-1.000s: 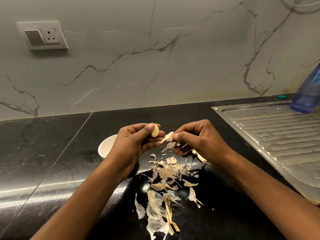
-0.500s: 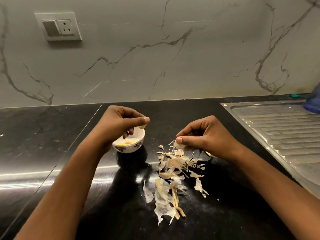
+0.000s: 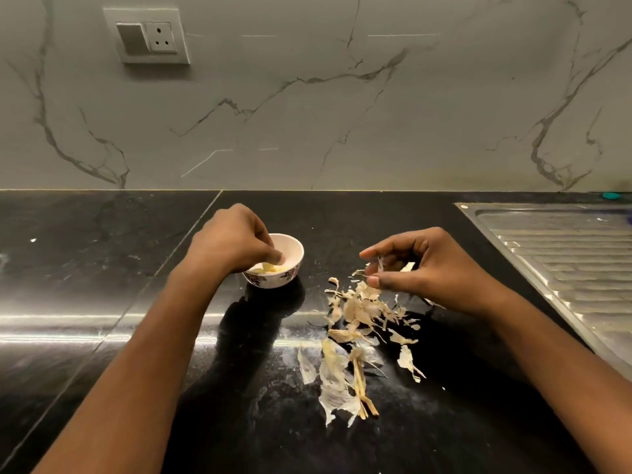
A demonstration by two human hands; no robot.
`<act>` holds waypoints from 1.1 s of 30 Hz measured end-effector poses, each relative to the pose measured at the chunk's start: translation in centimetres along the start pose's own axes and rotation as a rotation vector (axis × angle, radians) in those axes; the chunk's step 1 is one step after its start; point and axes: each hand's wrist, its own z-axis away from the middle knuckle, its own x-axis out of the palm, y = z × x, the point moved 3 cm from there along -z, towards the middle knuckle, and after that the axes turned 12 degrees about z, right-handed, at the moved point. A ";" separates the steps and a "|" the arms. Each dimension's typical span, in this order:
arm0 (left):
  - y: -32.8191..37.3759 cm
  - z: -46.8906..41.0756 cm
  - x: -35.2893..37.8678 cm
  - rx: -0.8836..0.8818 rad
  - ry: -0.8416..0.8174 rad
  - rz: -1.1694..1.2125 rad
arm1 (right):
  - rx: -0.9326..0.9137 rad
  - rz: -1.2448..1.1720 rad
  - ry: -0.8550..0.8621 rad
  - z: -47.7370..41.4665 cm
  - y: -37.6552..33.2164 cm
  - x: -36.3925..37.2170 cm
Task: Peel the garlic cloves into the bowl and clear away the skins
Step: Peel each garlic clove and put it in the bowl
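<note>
Black stone counter (image 3: 102, 268) under a marble wall (image 3: 307, 114), on my remote feed: garlic peeling
The left hand (image 3: 232, 244) curls its fingers into the bowl (image 3: 273, 281), just above the peeled cloves (image 3: 270, 268); whether they grip one I cannot tell. The right hand (image 3: 434, 268) hangs slack-fingered over the skins (image 3: 359, 309), one scrap (image 3: 379, 264) between thumb and forefinger

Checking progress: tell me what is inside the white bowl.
Pale peeled garlic cloves lie at the bottom of the bowl. The left hand reaches over the rim and covers much of the inside, so their number cannot be seen.
</note>
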 end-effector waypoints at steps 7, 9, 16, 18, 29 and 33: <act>2.1 1.1 1.0 0.274 0.139 0.039 | 0.084 -0.098 0.049 -0.2 0.6 -1.3; 3.0 1.9 1.9 0.404 0.123 0.094 | 0.090 -0.093 0.034 -0.1 0.6 -1.2; 5.5 4.2 5.3 0.733 -0.111 0.114 | 0.076 -0.072 -0.087 0.3 0.0 -0.8; 5.8 4.6 6.1 0.764 -0.193 0.114 | 0.066 -0.070 -0.048 0.1 0.1 -1.2; 5.1 5.0 7.4 0.695 -0.585 0.006 | 0.120 -0.034 -0.150 0.4 1.2 -2.1; 4.8 4.7 6.2 0.630 -0.635 0.106 | 0.143 -0.047 -0.097 0.5 1.5 -3.1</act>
